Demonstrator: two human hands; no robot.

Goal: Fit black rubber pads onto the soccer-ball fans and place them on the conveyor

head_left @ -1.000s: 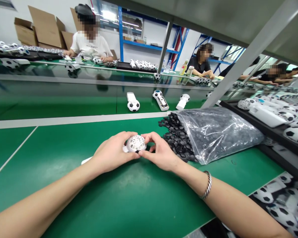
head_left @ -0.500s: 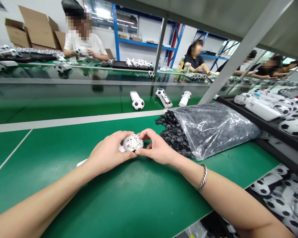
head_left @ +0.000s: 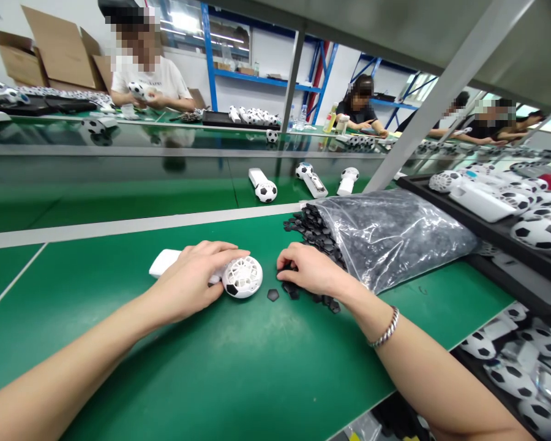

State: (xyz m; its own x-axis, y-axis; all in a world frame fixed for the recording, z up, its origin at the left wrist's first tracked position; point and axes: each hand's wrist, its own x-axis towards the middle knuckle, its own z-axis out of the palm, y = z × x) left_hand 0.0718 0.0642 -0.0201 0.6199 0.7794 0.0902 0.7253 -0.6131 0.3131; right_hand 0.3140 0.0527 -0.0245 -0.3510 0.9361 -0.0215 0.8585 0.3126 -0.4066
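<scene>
My left hand [head_left: 190, 275] is wrapped round a white handheld fan [head_left: 244, 278] with a soccer-ball head, which rests on the green work surface. The round head faces up with its openwork grille showing, and one black patch sits at its lower left edge. The white handle sticks out to the left behind my hand. My right hand [head_left: 310, 267] is at the near edge of a pile of black pentagon pieces [head_left: 319, 229], fingers curled together; what lies between the fingertips is hidden. One loose black pentagon piece [head_left: 273, 295] lies between the fan and my right hand.
A clear plastic bag [head_left: 395, 236] of black pieces lies open at the right. Beyond the pale strip are several fans [head_left: 262, 185]. A black tray [head_left: 463, 211] of fan parts stands far right, under a slanted metal post [head_left: 431, 116]. Co-workers [head_left: 151, 79] sit across the line.
My right hand has left the fan and moved right to the black pieces. The fan's head is lower and tilted toward me, in my left hand only. Some black pieces are now spread nearer.
</scene>
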